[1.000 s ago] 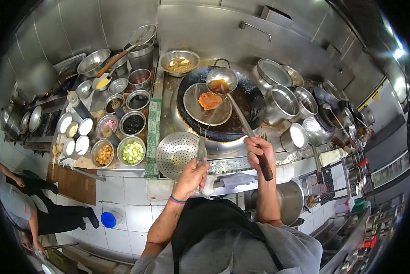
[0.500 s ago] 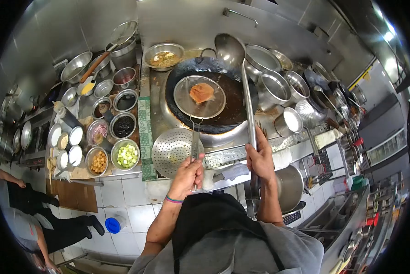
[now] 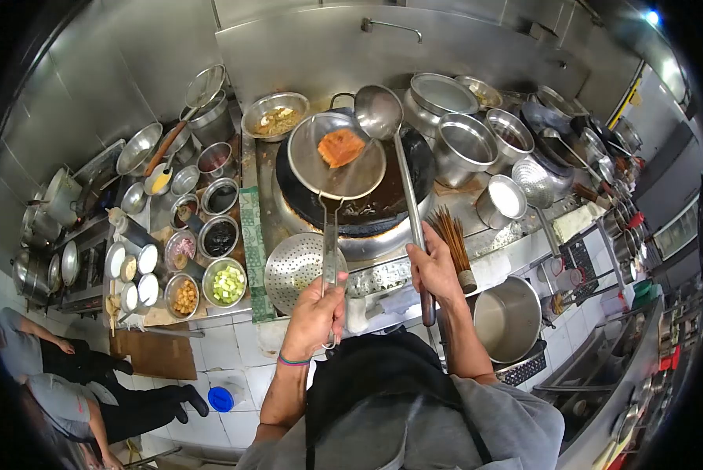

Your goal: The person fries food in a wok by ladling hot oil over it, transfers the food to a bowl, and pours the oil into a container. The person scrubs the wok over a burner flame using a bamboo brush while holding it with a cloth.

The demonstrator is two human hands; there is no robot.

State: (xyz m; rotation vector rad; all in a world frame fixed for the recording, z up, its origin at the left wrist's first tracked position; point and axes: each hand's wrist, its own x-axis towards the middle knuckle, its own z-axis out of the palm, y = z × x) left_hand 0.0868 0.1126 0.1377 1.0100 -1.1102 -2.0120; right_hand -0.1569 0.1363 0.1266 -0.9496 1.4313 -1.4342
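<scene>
My left hand (image 3: 314, 315) is closed round the wire handle of a round mesh strainer (image 3: 308, 166). On the strainer lies an orange-brown piece of fried food (image 3: 341, 148). Below it is a blackened wok (image 3: 419, 164) with dark liquid in it, partly hidden by the strainer. In my right hand (image 3: 436, 272) is the long handle of a ladle (image 3: 378, 110), its bowl up over the wok's far rim beside the strainer. A perforated skimmer (image 3: 292, 274) rests at the wok's near left, just past my left hand.
Bowls of chopped green vegetable (image 3: 226, 283), golden cubes (image 3: 183, 298) and dark sauce (image 3: 218, 236) crowd the left counter. Metal pots (image 3: 465, 145) and a bamboo brush (image 3: 450, 239) stand right of the wok. A deep pot (image 3: 508, 317) sits low right. Two people (image 3: 69, 403) are at lower left.
The strainer has risen nearer, still carrying the food. The ladle's bowl has come closer to the strainer, and its handle end has moved up and left. The view has shifted slightly.
</scene>
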